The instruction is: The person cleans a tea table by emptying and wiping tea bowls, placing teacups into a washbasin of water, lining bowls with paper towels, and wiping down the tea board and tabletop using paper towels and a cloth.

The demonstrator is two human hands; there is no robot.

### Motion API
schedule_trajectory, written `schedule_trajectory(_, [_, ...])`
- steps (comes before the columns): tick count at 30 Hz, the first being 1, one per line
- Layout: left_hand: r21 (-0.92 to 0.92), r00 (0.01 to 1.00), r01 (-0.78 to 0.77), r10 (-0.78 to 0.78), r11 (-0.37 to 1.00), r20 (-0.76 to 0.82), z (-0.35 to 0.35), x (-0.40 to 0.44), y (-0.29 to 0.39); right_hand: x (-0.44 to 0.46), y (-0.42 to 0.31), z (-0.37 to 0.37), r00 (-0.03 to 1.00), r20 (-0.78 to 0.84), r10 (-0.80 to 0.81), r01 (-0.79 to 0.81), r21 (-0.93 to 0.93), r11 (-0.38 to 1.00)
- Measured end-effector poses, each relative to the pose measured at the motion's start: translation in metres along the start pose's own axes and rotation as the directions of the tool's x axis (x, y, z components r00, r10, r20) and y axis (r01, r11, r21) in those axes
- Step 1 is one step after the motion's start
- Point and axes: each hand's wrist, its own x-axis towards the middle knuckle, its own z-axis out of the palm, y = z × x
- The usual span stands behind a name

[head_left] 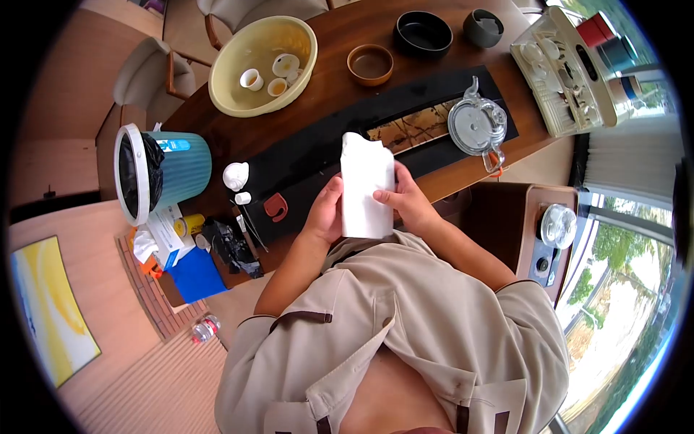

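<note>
A folded white paper towel (pixel 366 188) is held upright in front of my chest, at the near edge of the table. My left hand (pixel 327 210) grips its left side, with the fingers mostly hidden behind it. My right hand (pixel 412 199) holds the right side, its thumb pressed on the front face. Beyond the paper lies a long black tea tray (pixel 303 155) with a patterned inlay (pixel 412 134). On its right end sits a glass teapot (pixel 477 126). Left of my hands are a reddish-brown piece (pixel 275 207) and a small white pot (pixel 236 176).
A cream basin (pixel 224 76) holding several white cups stands at the back, near a brown bowl (pixel 370 65) and a black bowl (pixel 423 35). A blue-green trash bin (pixel 184 170) stands at left; a cup cabinet (pixel 571 72) is far right. A plastic bottle (pixel 206 329) lies lower left.
</note>
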Motion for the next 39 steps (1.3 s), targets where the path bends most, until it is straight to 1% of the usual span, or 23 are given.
schedule_trajectory(1, [0.043, 0.996, -0.065, 0.068, 0.997, -0.059, 0.011, 0.003, -0.004, 0.000, -0.005, -0.005, 0.987, -0.022, -0.157, 0.150, -0.195, 0.969])
schedule_trajectory(2, [-0.010, 0.995, -0.084, 0.083, 0.996, -0.048, 0.021, 0.007, -0.005, 0.002, -0.009, -0.008, 0.949, -0.008, -0.315, 0.288, -0.382, 0.878])
schedule_trajectory(3, [-0.089, 0.997, -0.047, 0.042, 0.995, -0.063, 0.029, 0.010, -0.005, 0.008, -0.011, -0.012, 0.918, 0.067, -0.391, 0.380, -0.432, 0.818])
schedule_trajectory(4, [-0.169, 0.998, -0.011, -0.001, 0.986, -0.070, 0.033, 0.012, -0.005, 0.011, -0.015, -0.014, 0.923, 0.084, -0.375, 0.372, -0.438, 0.819])
schedule_trajectory(6, [-0.267, 0.998, -0.019, 0.003, 0.963, -0.061, 0.032, 0.019, -0.004, 0.016, -0.024, -0.014, 0.899, 0.282, -0.335, 0.430, -0.713, 0.554])
schedule_trajectory(7, [-0.351, 0.999, -0.002, -0.010, 0.936, -0.032, 0.029, 0.021, -0.001, 0.017, -0.026, -0.008, 0.902, 0.290, -0.320, 0.427, -0.713, 0.556])
schedule_trajectory(8, [-0.342, 1.000, 0.004, -0.013, 0.940, -0.025, 0.023, 0.021, 0.002, 0.018, -0.027, -0.001, 0.898, 0.288, -0.332, 0.433, -0.709, 0.556])
schedule_trajectory(10, [-0.193, 0.999, -0.038, 0.037, 0.980, -0.011, 0.013, 0.022, 0.007, 0.018, -0.026, 0.013, 0.958, 0.124, -0.259, 0.283, -0.558, 0.780])
schedule_trajectory(11, [-0.126, 0.993, -0.107, 0.099, 0.986, -0.070, 0.012, 0.020, 0.013, 0.026, -0.015, 0.018, 0.942, 0.082, -0.324, 0.332, -0.336, 0.881])
schedule_trajectory(12, [-0.120, 0.995, -0.093, 0.088, 0.988, -0.042, 0.010, 0.018, 0.019, 0.028, -0.010, 0.018, 0.957, 0.037, -0.288, 0.285, -0.300, 0.910])
schedule_trajectory(14, [0.121, 0.983, -0.181, 0.180, 0.976, 0.017, 0.004, 0.009, 0.029, 0.032, -0.007, 0.030, 0.955, 0.058, -0.292, 0.298, -0.207, 0.932])
schedule_trajectory(16, [0.191, 0.979, -0.197, 0.184, 0.962, 0.084, -0.001, 0.000, 0.035, 0.029, -0.004, 0.043, 0.945, 0.042, -0.323, 0.325, -0.208, 0.923])
schedule_trajectory(18, [0.228, 0.974, -0.216, 0.192, 0.949, 0.122, -0.006, -0.006, 0.041, 0.031, -0.001, 0.058, 0.899, 0.015, -0.438, 0.434, -0.170, 0.885])
schedule_trajectory(20, [0.196, 0.973, -0.213, 0.189, 0.957, 0.133, -0.008, -0.012, 0.047, 0.039, 0.007, 0.061, 0.887, -0.017, -0.462, 0.453, -0.162, 0.876])
schedule_trajectory(22, [-0.149, 0.992, 0.032, -0.013, 0.988, 0.123, -0.012, -0.012, 0.054, 0.040, 0.009, 0.062, 0.879, 0.015, -0.477, 0.472, -0.179, 0.863])
schedule_trajectory(24, [-0.183, 0.993, 0.067, -0.048, 0.981, 0.112, -0.021, -0.009, 0.056, 0.037, 0.010, 0.061, 0.892, 0.031, -0.451, 0.448, -0.200, 0.872])
schedule_trajectory(26, [-0.124, 0.982, 0.184, -0.187, 0.975, -0.018, -0.024, 0.001, 0.060, 0.042, 0.007, 0.057, 0.869, 0.024, -0.494, 0.489, -0.182, 0.853])
schedule_trajectory(30, [-0.137, 0.998, 0.002, 0.006, 0.991, 0.057, -0.020, 0.016, 0.059, 0.042, -0.019, 0.052, 0.872, 0.126, -0.473, 0.475, -0.458, 0.752])
schedule_trajectory(32, [-0.091, 0.990, -0.129, 0.133, 0.987, 0.041, -0.008, 0.024, 0.064, 0.041, -0.036, 0.055, 0.828, 0.175, -0.532, 0.547, -0.459, 0.700])
schedule_trajectory(35, [0.012, 0.951, -0.309, 0.309, 0.951, 0.013, 0.021, 0.029, 0.078, 0.034, -0.068, 0.055, 0.826, 0.201, -0.527, 0.553, -0.474, 0.685])
schedule_trajectory(36, [0.081, 0.925, -0.380, 0.380, 0.921, 0.016, 0.032, 0.031, 0.083, 0.031, -0.087, 0.053, 0.825, 0.270, -0.497, 0.564, -0.450, 0.693])
schedule_trajectory(37, [0.085, 0.946, -0.318, 0.309, 0.944, 0.101, 0.040, 0.030, 0.087, 0.026, -0.098, 0.051, 0.825, 0.317, -0.467, 0.564, -0.427, 0.707])
schedule_trajectory(39, [0.010, 0.961, -0.273, 0.272, 0.962, 0.049, 0.061, 0.029, 0.085, 0.022, -0.113, 0.047, 0.826, 0.405, -0.392, 0.556, -0.470, 0.686])
